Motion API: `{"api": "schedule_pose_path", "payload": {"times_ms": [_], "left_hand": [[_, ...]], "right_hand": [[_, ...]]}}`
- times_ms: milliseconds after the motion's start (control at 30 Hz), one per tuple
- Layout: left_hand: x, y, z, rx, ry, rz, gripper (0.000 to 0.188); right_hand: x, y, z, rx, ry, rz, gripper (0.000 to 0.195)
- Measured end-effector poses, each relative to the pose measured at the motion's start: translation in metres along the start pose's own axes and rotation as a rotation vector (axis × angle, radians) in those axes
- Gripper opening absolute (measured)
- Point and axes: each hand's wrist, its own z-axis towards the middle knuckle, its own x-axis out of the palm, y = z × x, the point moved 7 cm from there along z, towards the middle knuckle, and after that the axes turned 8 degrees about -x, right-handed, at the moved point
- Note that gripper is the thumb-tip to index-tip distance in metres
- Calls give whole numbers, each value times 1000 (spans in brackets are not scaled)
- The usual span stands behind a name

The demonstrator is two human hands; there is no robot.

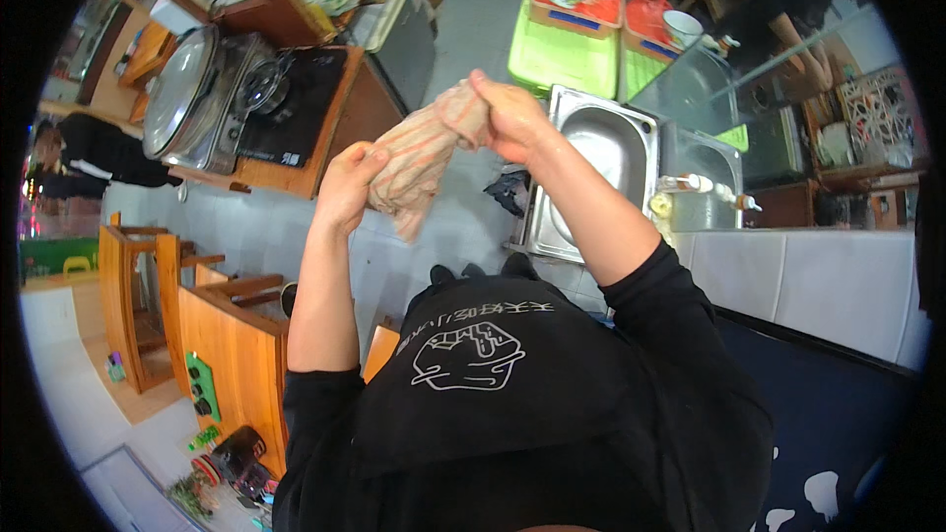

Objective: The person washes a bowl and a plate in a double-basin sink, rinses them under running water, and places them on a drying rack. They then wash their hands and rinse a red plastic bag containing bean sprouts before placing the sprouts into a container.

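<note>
A striped beige-and-orange cloth (421, 144) is stretched between my two hands in front of me, above the tiled floor. My left hand (349, 181) grips its lower left end, thumb on top. At the upper right end, my right hand (514, 117) holds a bunched fold, with the thumb pointing up. One loose corner of the cloth hangs down between the hands. Below my right forearm is a stainless steel sink (602, 155), partly hidden by that arm.
An induction cooktop (292, 107) and a lidded pot (181, 92) stand on the counter to the left. Wooden tables (233, 355) are at lower left. Green bins (565, 52) with bowls stand beyond the sink. A person (96, 151) in dark clothes is at far left.
</note>
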Motion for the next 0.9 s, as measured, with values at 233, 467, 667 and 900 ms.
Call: {"api": "schedule_pose_path", "payload": {"times_ms": [233, 467, 667, 900], "left_hand": [[93, 38, 15, 0, 264, 335, 40], [166, 45, 22, -215, 490, 427, 24], [186, 99, 73, -358, 491, 120, 30], [144, 128, 118, -245, 147, 539, 42]], "right_hand": [[-36, -21, 0, -19, -85, 156, 34], [-151, -3, -82, -272, -376, -1086, 43], [-127, -103, -128, 70, -117, 45, 31], [-310, -50, -96, -472, -737, 88, 33]]}}
